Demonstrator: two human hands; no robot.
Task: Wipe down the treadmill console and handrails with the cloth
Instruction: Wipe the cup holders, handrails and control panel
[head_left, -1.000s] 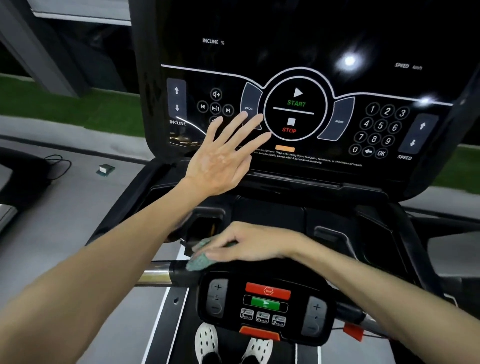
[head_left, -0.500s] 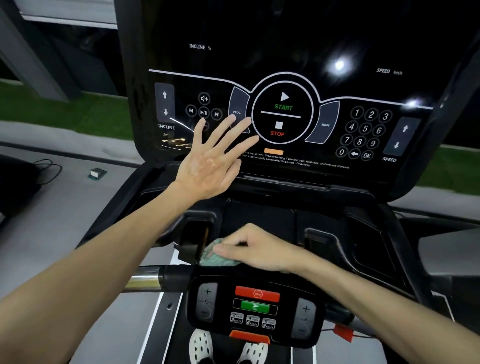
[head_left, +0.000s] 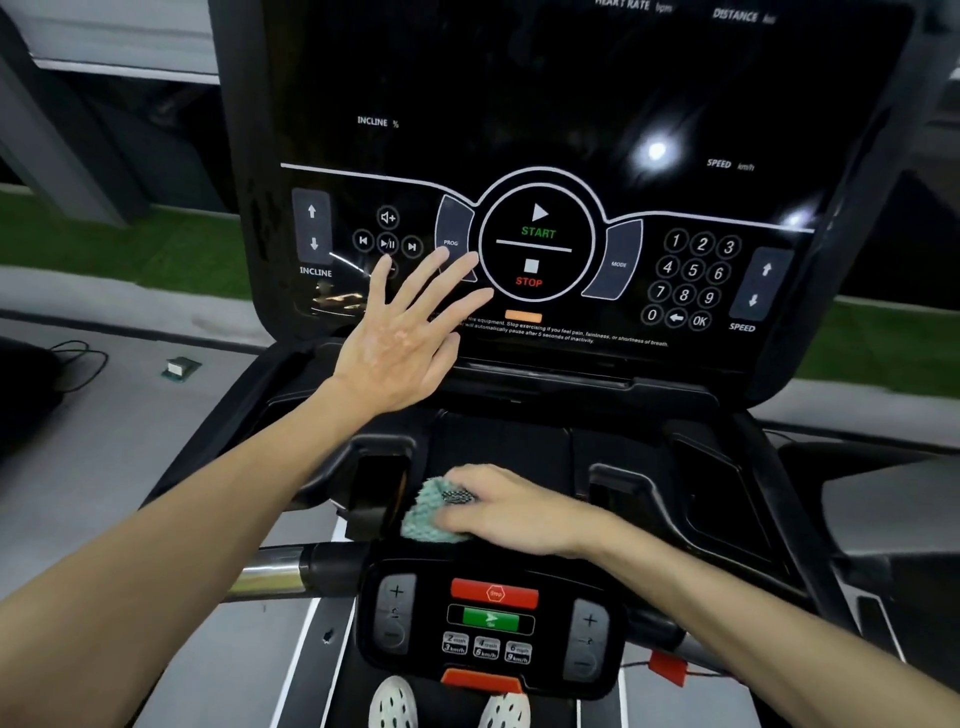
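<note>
The treadmill's big black console (head_left: 571, 130) rises ahead, with START and STOP in a ring at its middle. My left hand (head_left: 405, 338) lies flat with fingers spread on its lower left part, holding nothing. My right hand (head_left: 511, 512) presses a teal cloth (head_left: 428, 512) onto the top edge of the small control panel (head_left: 488, 623), which sits on the front handrail (head_left: 280, 571). The cloth pokes out to the left of my fingers; the rest of it is hidden beneath them.
Two recessed cup holders sit either side of my right hand, one at left (head_left: 376, 478) and one at right (head_left: 711, 493). A red safety clip (head_left: 670, 667) hangs at the panel's right. My white shoes (head_left: 395, 704) stand on the belt below. Grey floor with a small box (head_left: 179, 369) lies left.
My right hand has slid the cloth slightly rightwards along the top of the small panel. My left hand stays flat on the console. The view has tilted a little.
</note>
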